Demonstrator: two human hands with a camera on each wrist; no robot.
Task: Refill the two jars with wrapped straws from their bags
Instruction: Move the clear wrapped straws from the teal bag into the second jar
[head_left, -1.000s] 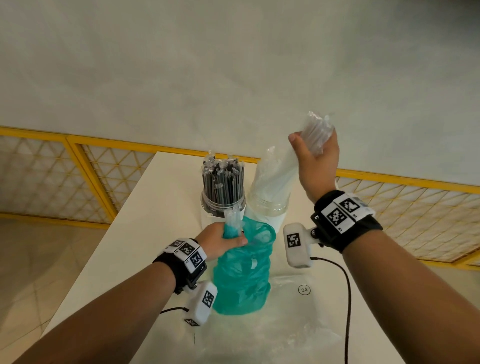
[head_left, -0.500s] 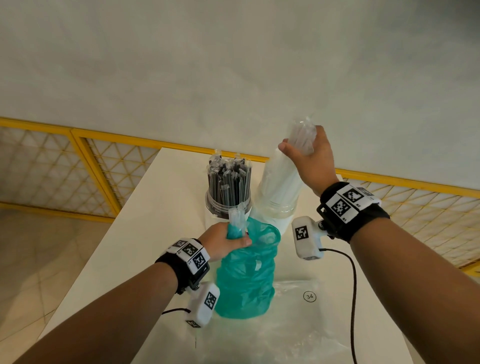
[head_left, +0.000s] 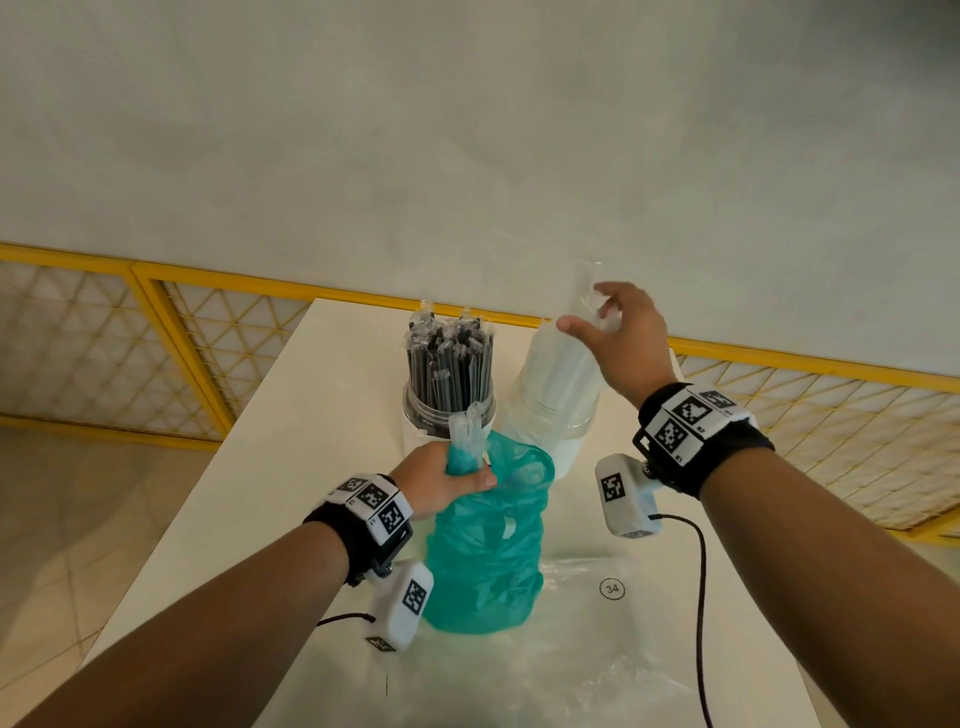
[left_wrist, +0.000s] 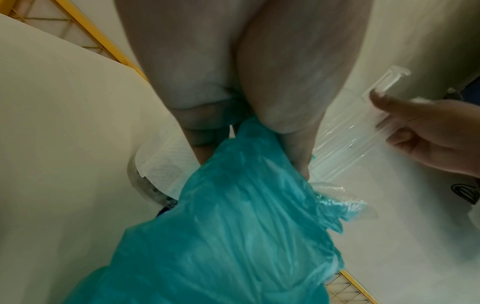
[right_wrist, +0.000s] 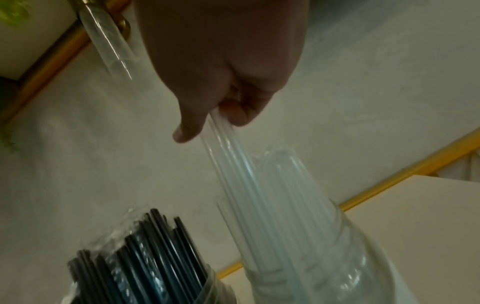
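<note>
Straws at the jars, far end of the table.
Right hand (head_left: 621, 343) loosely pinches clear wrapped straws (right_wrist: 233, 164) standing in the right clear jar (head_left: 553, 421); left hand (head_left: 441, 480) grips the crumpled teal plastic bag (head_left: 485, 551) nearer, beside the left black-straw jar (head_left: 447, 400).

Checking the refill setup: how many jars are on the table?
2. The jar of black straws stands at the table's far end, left; the jar of clear straws is just right of it, below the right hand. The teal bag hides both bases.
</note>
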